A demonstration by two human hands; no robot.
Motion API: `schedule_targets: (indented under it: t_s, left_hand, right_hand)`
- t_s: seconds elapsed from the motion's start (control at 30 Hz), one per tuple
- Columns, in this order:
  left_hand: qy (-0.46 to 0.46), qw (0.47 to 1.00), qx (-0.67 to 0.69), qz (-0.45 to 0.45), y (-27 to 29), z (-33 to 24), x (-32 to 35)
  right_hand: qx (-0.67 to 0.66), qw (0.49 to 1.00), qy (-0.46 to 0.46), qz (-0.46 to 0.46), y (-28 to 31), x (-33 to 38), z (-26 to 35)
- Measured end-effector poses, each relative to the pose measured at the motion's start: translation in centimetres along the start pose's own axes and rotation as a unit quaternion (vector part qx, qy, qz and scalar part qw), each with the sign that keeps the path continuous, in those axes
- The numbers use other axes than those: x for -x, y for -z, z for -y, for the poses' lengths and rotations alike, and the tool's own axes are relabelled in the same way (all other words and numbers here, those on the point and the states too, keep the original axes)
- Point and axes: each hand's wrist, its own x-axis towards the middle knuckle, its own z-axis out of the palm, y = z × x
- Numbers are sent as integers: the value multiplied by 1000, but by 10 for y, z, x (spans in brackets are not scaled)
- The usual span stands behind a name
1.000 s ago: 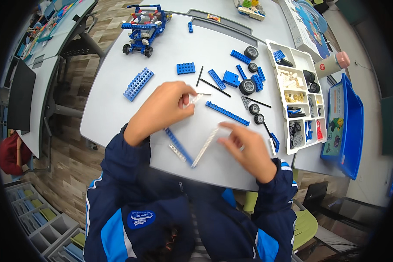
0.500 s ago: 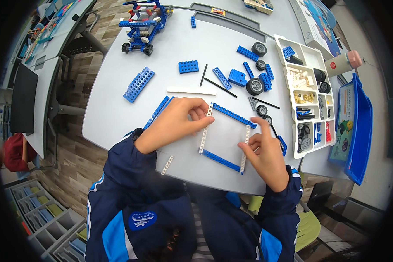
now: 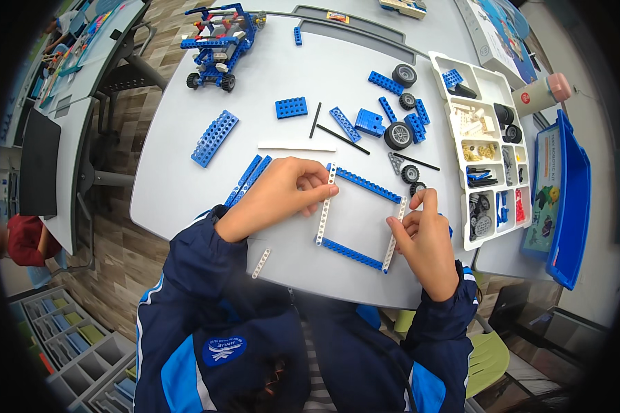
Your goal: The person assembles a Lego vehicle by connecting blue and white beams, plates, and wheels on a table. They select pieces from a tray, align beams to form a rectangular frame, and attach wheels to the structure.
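A four-sided frame of studded blue beams and white beams with holes lies in front of me. My left hand (image 3: 286,193) pinches the left white beam (image 3: 322,219) near its upper end, thumb on top. My right hand (image 3: 426,244) is at the right white beam (image 3: 390,255), its thumb against the upper half and the index finger bent beside the top end. The far blue beam (image 3: 365,183) and the near blue beam (image 3: 351,254) span between the white ones. Left of the frame lies a short white beam (image 3: 261,263); two blue beams (image 3: 248,180) lie partly behind my left hand.
Beyond the frame are a long white bar (image 3: 297,146), black axles (image 3: 344,139), wheels (image 3: 398,136) and blue plates (image 3: 215,139). A sorting tray (image 3: 470,236) and blue bin (image 3: 570,206) stand at right. A built blue vehicle (image 3: 220,51) is at far left.
The right white beam's upper end has shifted right, onto the far blue beam's end. My right hand has moved slightly right with it; my left hand keeps its pinch.
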Motion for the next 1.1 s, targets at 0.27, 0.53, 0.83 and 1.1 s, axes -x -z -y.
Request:
schedule_targets:
  t_s: [0.27, 0.53, 0.83, 1.1]
  left_hand:
    - [3, 1000, 15, -4, -1, -1, 2]
    - [27, 998, 44, 20, 2, 1, -2]
    - [31, 999, -5, 25, 6, 0, -4]
    - [44, 999, 14, 25, 8, 3, -5]
  right_hand:
    - [-19, 1000, -16, -9, -2, -1, -6]
    - [-23, 999, 37, -16, -1, -3, -8]
    - [-18, 999, 44, -18, -4, -2, -4]
    - [-25, 998, 57, 19, -6, 9, -3]
